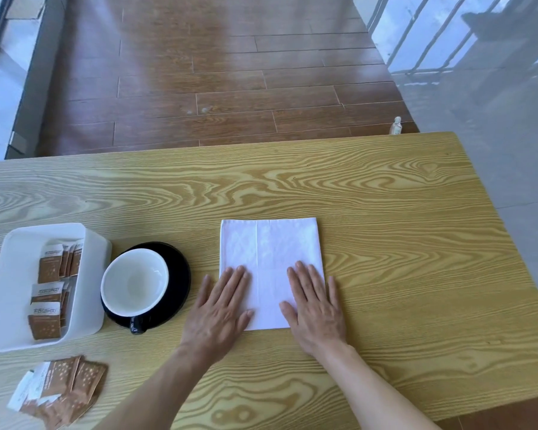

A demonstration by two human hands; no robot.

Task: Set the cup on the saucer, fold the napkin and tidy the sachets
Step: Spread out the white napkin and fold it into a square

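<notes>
At the lower left of the frame loose sachets (59, 391) are lying in a heap on the table (385, 197), outside the white tray (0, 293) above them, which is holding more. Right of the tray the cup (135, 282) is sitting on the black saucer (180, 274). At centre the left hand (219, 308) and right hand (312, 301) are pressing flat, fingers spread, gripping nothing, on the near edge of the white napkin (271, 252). Pressing unevenly is likely to skew the crease, and a sweeping left forearm could scatter the heap
</notes>
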